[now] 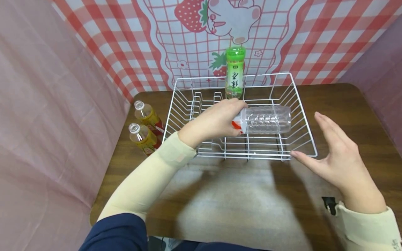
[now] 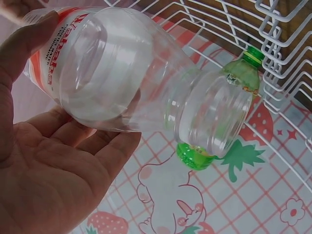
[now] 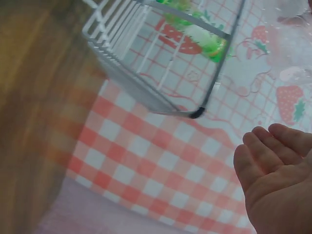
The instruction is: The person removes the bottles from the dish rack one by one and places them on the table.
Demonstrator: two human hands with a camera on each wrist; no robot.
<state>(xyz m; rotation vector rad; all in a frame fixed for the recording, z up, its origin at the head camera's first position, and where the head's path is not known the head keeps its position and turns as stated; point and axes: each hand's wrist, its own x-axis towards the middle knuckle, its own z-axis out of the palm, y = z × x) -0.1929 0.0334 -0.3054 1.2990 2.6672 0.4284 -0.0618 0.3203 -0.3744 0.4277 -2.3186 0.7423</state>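
Over the white wire dish rack [image 1: 315, 153], my left hand [image 1: 216, 118] grips a clear plastic bottle [image 1: 267, 120] by its red-and-white labelled part. The bottle lies sideways, its clear ribbed end towards the right. In the left wrist view the thumb lies across the label of the bottle [image 2: 122, 58] and the fingers curl beneath. My right hand [image 1: 340, 157] is held at the rack's right front corner, thumb and fingers spread apart, holding nothing. Inside the rack's back side stands a green-capped bottle [image 1: 235, 73] with a green label.
Two uncapped bottles with yellow-and-red labels, a rear one [image 1: 147, 116] and a front one [image 1: 142, 137], stand left of the rack on the brown wooden table [image 1: 119, 181]. A red-checked strawberry cloth [image 1: 110, 38] hangs behind. Pink curtain [image 1: 37, 104] closes off the left side.
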